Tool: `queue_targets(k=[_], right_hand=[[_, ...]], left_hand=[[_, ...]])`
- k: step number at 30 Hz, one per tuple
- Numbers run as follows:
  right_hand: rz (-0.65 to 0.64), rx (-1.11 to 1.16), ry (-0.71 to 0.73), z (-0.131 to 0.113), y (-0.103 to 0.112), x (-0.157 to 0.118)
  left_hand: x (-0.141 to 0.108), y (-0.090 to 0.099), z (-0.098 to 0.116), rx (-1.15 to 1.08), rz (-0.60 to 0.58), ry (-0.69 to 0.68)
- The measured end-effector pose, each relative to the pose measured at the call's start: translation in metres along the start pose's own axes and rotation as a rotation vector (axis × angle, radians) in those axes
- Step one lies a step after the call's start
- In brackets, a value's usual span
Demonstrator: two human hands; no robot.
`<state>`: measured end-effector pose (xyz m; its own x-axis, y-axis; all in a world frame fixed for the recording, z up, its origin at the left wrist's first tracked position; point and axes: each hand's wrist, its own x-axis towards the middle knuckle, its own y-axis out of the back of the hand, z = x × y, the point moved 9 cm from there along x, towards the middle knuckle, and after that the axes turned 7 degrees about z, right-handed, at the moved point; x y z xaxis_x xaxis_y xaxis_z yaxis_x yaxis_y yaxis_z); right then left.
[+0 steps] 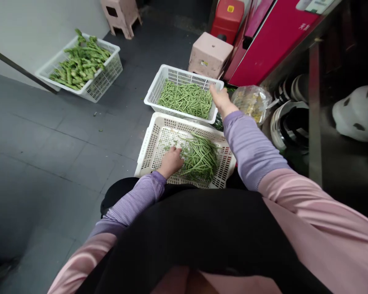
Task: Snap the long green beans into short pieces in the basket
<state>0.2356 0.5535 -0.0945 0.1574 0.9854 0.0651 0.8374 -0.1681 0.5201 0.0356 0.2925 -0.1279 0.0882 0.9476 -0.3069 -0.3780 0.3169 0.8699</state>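
In front of my lap is a cream plastic basket [145, 147] with long green beans [200, 157] heaped in its right half and small green scraps on its left floor. My left hand [171, 160] is inside it, left of the long beans, fingers curled and closed; whatever they hold is hidden. Just beyond stands a white basket [155, 92] of short-cut green beans [187, 98]. My right hand [221, 100] is at its right rim, thumb on the inner side, apparently gripping the rim. The other fingers are mostly hidden.
A white basket [108, 77] of thicker green stalks [79, 63] stands by the wall. Pink stools [210, 53] [122, 16] and a red stool [228, 20] are behind. A clear plastic bag [253, 102] and stacked round containers [290, 122] lie to the right, near a red cabinet [272, 41].
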Motion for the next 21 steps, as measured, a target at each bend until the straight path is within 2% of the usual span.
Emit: queue_targets(k=[1, 3, 4, 6, 8, 11, 15, 21], right_hand=[[-0.028, -0.066, -0.02, 0.01, -0.009, -0.01], [-0.157, -0.156, -0.093, 0.04, -0.037, -0.054], [-0.262, -0.287, -0.128, 0.061, -0.053, -0.083], [-0.373, -0.575, -0.187, 0.104, -0.068, -0.133], [-0.383, -0.752, -0.227, 0.141, -0.068, -0.162], [-0.371, -0.808, -0.248, 0.174, -0.06, -0.171], [-0.483, -0.816, -0.211, 0.188, -0.063, -0.168], [-0.567, -0.753, -0.11, 0.172, -0.072, -0.185]], left_hand=[[-0.002, -0.003, 0.002, -0.003, -0.045, -0.012], [-0.007, -0.01, 0.007, -0.025, -0.127, -0.037], [-0.01, -0.013, 0.009, -0.038, -0.155, -0.046], [-0.014, -0.017, 0.012, -0.062, -0.177, -0.068], [-0.018, -0.021, 0.013, -0.08, -0.189, -0.085], [-0.023, -0.029, 0.011, -0.104, -0.224, -0.093], [-0.025, -0.031, 0.013, -0.111, -0.252, -0.097], [-0.023, -0.028, 0.023, -0.1, -0.256, -0.131]])
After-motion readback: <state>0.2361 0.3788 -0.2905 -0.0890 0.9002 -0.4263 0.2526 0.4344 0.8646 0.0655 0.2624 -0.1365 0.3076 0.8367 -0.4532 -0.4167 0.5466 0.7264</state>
